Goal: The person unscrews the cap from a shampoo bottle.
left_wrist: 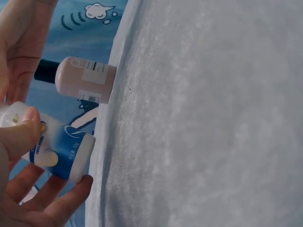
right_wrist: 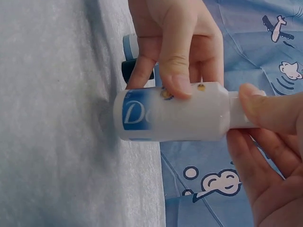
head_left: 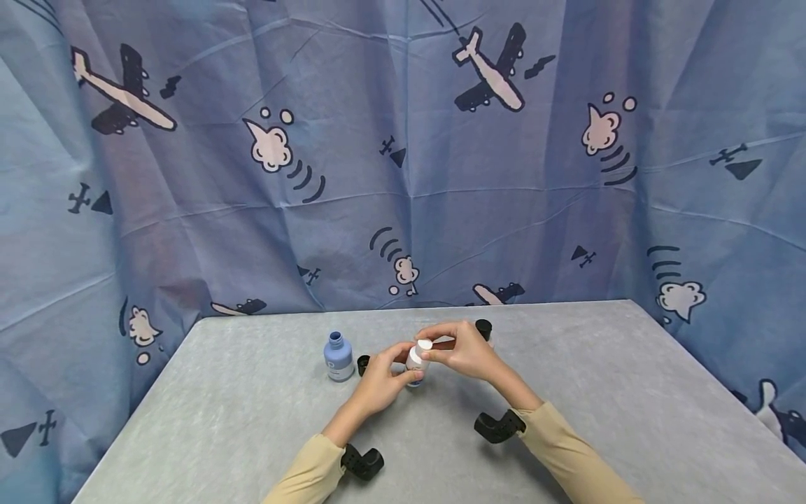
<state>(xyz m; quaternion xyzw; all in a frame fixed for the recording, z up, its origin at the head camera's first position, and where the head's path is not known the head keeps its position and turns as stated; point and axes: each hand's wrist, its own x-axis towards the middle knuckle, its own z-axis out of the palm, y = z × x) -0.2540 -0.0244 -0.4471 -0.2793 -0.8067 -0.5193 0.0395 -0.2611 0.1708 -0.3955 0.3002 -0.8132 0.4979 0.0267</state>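
My left hand (head_left: 380, 383) grips the body of a small white bottle (right_wrist: 194, 116) with a blue label band. In the right wrist view the bottle lies sideways across the frame; in the head view it stands nearly upright, low over the table. My right hand (head_left: 467, 351) pinches the bottle's white cap (right_wrist: 239, 111) between thumb and fingers, and the cap sits on the neck. A blue bottle (head_left: 338, 361) without a cap stands left of my left hand. Next to that bottle, partly hidden by my left hand, is a black cap (head_left: 362, 364).
Behind my right hand stands a pale pink bottle (left_wrist: 85, 78) with a black cap (head_left: 483, 329), mostly hidden in the head view. The grey table (head_left: 252, 420) ends at a far edge in front of a blue curtain (head_left: 352, 140) printed with airplanes.
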